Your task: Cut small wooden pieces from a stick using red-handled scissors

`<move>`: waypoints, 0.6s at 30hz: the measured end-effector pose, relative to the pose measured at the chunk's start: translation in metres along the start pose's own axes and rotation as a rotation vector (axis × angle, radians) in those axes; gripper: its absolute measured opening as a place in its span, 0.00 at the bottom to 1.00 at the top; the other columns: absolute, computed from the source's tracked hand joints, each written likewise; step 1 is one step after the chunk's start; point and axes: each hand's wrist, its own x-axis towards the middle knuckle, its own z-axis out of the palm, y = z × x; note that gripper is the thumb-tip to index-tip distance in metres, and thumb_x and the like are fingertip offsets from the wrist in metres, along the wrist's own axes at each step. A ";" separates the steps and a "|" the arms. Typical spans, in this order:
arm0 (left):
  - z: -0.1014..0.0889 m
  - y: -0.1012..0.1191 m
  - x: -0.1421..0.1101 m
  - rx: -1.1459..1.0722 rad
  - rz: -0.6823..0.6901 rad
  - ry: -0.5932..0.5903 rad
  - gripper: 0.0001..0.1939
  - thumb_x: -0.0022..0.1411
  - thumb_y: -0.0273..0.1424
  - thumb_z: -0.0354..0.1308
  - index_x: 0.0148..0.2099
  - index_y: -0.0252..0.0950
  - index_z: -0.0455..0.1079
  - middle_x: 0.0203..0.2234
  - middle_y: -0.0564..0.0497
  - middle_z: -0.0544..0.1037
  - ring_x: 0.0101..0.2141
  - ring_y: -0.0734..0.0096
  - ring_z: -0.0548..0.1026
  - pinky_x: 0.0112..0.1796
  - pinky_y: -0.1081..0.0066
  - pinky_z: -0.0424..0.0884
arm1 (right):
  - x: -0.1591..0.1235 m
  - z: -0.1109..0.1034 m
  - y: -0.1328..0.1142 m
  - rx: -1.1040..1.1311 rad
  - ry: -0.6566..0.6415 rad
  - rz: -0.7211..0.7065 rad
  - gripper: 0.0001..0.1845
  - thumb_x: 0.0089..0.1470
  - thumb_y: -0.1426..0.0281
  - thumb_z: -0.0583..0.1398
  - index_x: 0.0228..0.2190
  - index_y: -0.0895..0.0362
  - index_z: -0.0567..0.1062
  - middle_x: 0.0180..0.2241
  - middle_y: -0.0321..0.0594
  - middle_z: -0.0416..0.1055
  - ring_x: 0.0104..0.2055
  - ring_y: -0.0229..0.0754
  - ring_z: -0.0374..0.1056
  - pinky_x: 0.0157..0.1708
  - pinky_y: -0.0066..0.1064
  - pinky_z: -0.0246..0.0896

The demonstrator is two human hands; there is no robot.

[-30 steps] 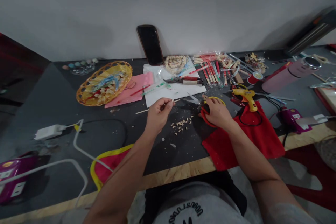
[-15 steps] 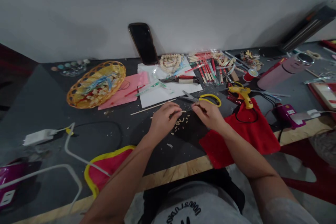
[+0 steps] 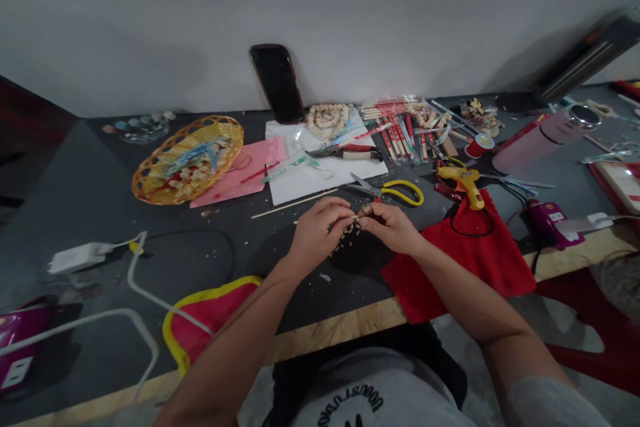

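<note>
In the head view, my left hand (image 3: 317, 230) pinches a short, thin pale wooden stick (image 3: 355, 217), most of it hidden by the fingers. The thumb and forefinger of my right hand (image 3: 393, 227) are closed at the stick's other end, almost touching the left fingertips. Beneath both hands lie several small cut wooden bits (image 3: 345, 243) on the dark tabletop. Just beyond my right hand are scissors with yellow handles (image 3: 403, 192), blades pointing left. A long thin stick (image 3: 294, 203) rests beyond my left hand.
A wicker basket (image 3: 142, 195) stands at the left on pink paper (image 3: 260, 159). A phone (image 3: 278, 83) leans on the wall. Pliers (image 3: 357, 153) lie on white paper. At the right are a yellow glue gun (image 3: 463, 180), red cloth (image 3: 480, 260) and a pink bottle (image 3: 537, 145).
My right hand has moved left to the stick's free end, so the fingertips of both hands now meet. The left hand has shifted slightly right. The view has moved a little.
</note>
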 end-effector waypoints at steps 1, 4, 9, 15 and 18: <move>-0.001 0.000 0.001 -0.018 -0.023 0.003 0.06 0.63 0.30 0.56 0.37 0.40 0.75 0.40 0.49 0.78 0.42 0.67 0.76 0.45 0.65 0.71 | 0.000 0.000 0.001 -0.019 0.002 -0.005 0.10 0.59 0.62 0.57 0.33 0.56 0.73 0.29 0.34 0.72 0.30 0.35 0.66 0.33 0.27 0.61; -0.005 -0.001 0.002 -0.037 -0.102 0.031 0.05 0.62 0.30 0.56 0.37 0.38 0.74 0.39 0.49 0.78 0.41 0.67 0.76 0.44 0.65 0.71 | 0.000 0.002 0.006 -0.228 0.020 -0.102 0.07 0.60 0.68 0.56 0.34 0.56 0.73 0.33 0.38 0.74 0.35 0.38 0.68 0.39 0.30 0.63; -0.009 -0.011 0.005 0.011 -0.150 0.082 0.04 0.61 0.28 0.57 0.38 0.37 0.73 0.38 0.48 0.78 0.40 0.67 0.75 0.44 0.67 0.71 | 0.000 0.005 0.015 -0.747 -0.063 -0.319 0.11 0.60 0.77 0.52 0.34 0.58 0.74 0.34 0.44 0.74 0.37 0.43 0.65 0.44 0.36 0.60; -0.009 -0.014 0.005 0.064 -0.144 0.051 0.05 0.62 0.28 0.55 0.39 0.38 0.73 0.38 0.48 0.78 0.41 0.66 0.75 0.44 0.66 0.70 | 0.001 -0.002 0.012 -0.936 -0.054 -0.264 0.14 0.61 0.77 0.51 0.38 0.58 0.76 0.36 0.45 0.74 0.40 0.46 0.61 0.44 0.36 0.58; -0.009 -0.014 0.005 0.064 -0.154 0.049 0.07 0.63 0.26 0.53 0.40 0.38 0.72 0.39 0.47 0.77 0.41 0.66 0.75 0.43 0.66 0.70 | -0.001 -0.005 0.007 -1.044 -0.021 -0.154 0.12 0.61 0.75 0.52 0.36 0.57 0.76 0.37 0.46 0.73 0.42 0.49 0.60 0.42 0.39 0.55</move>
